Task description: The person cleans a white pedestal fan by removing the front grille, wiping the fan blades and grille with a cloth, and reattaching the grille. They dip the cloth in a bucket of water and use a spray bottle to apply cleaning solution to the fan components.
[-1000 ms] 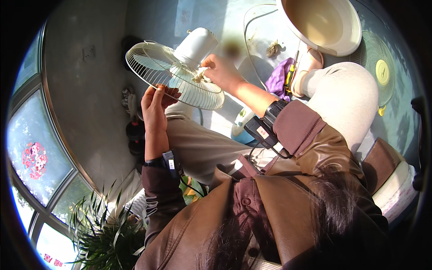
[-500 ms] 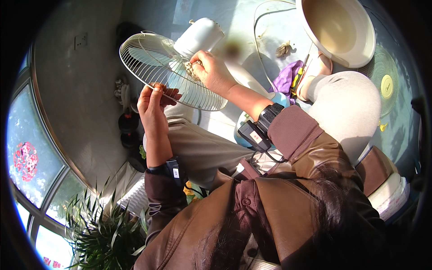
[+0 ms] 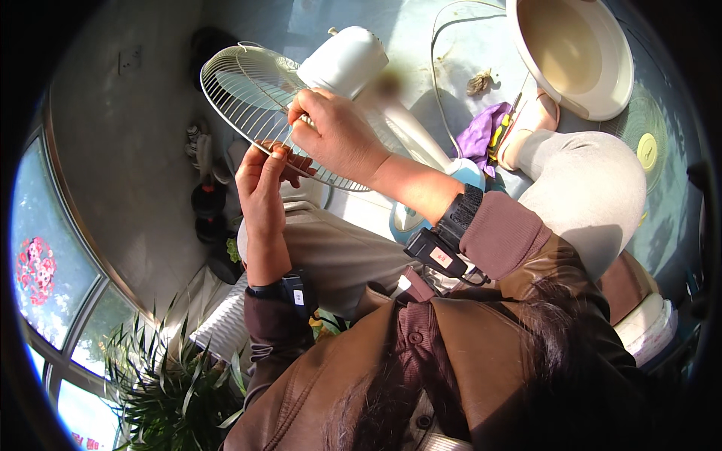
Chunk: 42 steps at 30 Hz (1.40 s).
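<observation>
A white electric fan leans in front of me, with its round wire grille tilted and pale blue blades behind the wires. The white motor housing sits at the back of the grille. My left hand pinches the near rim of the grille between thumb and fingers. Over the grille's middle, my right hand is closed on a crumpled light rag, now mostly hidden by its fingers. The white pole slants down to the blue-and-white base.
A white bucket holding murky water stands at the far right. Near my foot lie a purple cloth and a yellow-handled screwdriver. Another fan grille rests beyond my knee. A cord loops across the floor. A leafy plant stands lower left.
My right hand has moved left and nearer across the grille, turning so its back covers the rag. My left hand keeps its hold on the rim.
</observation>
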{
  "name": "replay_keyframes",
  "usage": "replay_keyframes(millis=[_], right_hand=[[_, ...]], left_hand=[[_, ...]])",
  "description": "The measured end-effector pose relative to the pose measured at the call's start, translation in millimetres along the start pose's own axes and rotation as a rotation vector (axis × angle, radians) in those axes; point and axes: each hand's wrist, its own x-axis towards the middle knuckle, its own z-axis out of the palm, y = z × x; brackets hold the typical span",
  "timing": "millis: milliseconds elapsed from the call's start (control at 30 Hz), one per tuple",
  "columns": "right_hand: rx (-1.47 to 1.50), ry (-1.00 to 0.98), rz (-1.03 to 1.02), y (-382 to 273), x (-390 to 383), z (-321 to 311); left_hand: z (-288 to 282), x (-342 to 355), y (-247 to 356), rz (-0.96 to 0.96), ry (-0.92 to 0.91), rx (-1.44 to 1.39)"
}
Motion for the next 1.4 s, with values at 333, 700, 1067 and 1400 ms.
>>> replay_keyframes(millis=[333,700,1067,1400], right_hand=[[-0.057,0.028,0.01,-8,11,-4],[-0.179,0.164,-0.011,-3,16,4],[-0.462,0.189,-0.022,15,19,-3],[0.197,-0.078,0.397,-49,83,-119]], left_hand=[[-2,3,1,-0.007,-0.032,-0.038],[0,3,3,-0.035,-0.09,-0.078],[1,5,6,-0.046,-0.151,-0.022],[0,9,6,0.008,-0.21,0.001]])
